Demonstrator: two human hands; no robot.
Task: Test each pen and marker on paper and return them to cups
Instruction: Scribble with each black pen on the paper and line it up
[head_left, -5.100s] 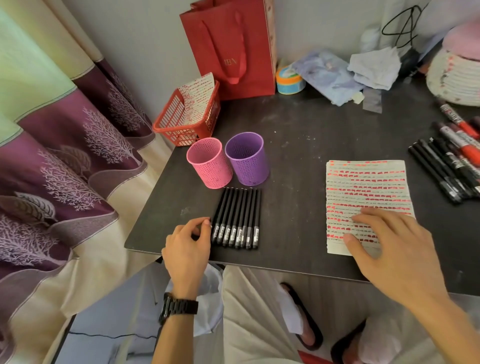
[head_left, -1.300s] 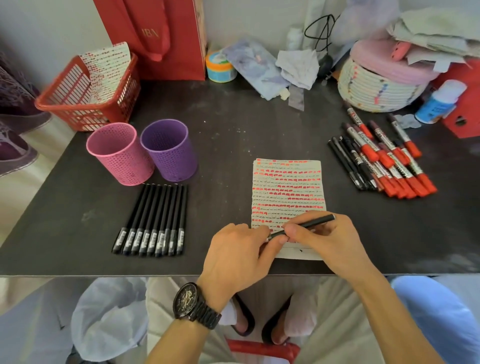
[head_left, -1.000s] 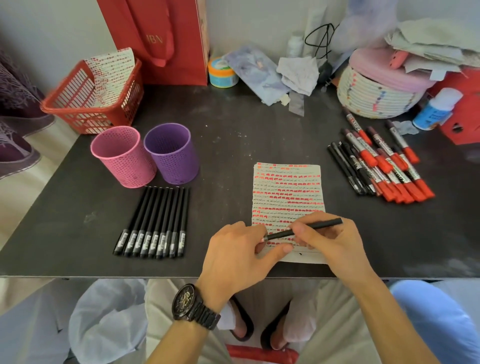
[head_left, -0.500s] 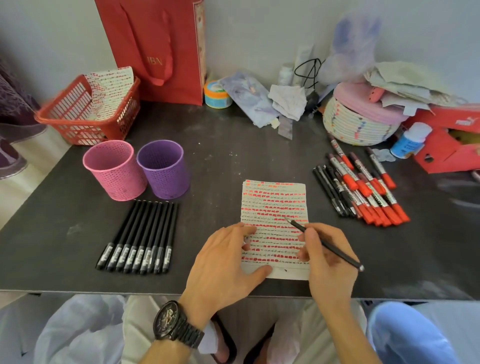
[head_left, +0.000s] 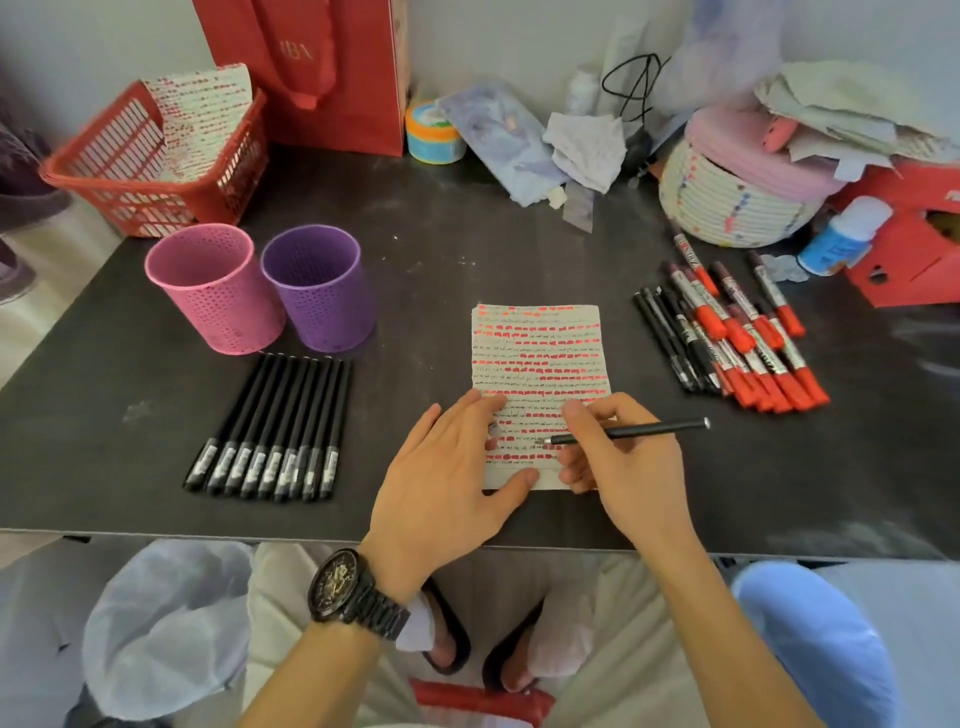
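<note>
A sheet of paper (head_left: 540, 358) covered with rows of red marks lies at the middle of the dark table (head_left: 441, 270). My left hand (head_left: 447, 473) presses flat on its lower left part. My right hand (head_left: 623, 462) grips a thin black pen (head_left: 639, 431), uncapped, its tip touching the paper near the bottom rows. Several capped black pens (head_left: 275, 431) lie in a row to the left. In front of them stand a pink cup (head_left: 215, 286) and a purple cup (head_left: 319, 286). Black pens and red markers (head_left: 737, 332) lie in a bunch to the right.
A red basket (head_left: 150, 166) holding marked paper sits at the back left beside a red bag (head_left: 322, 67). A tape roll (head_left: 434, 132), cloths, a woven basket (head_left: 727, 197), a small bottle (head_left: 844, 236) and a red box (head_left: 919, 244) crowd the back and right.
My right hand turned the pen from pointing up and away to lying sideways, and its tip came down onto the lower rows of the paper. My left hand stayed pressing on the sheet.
</note>
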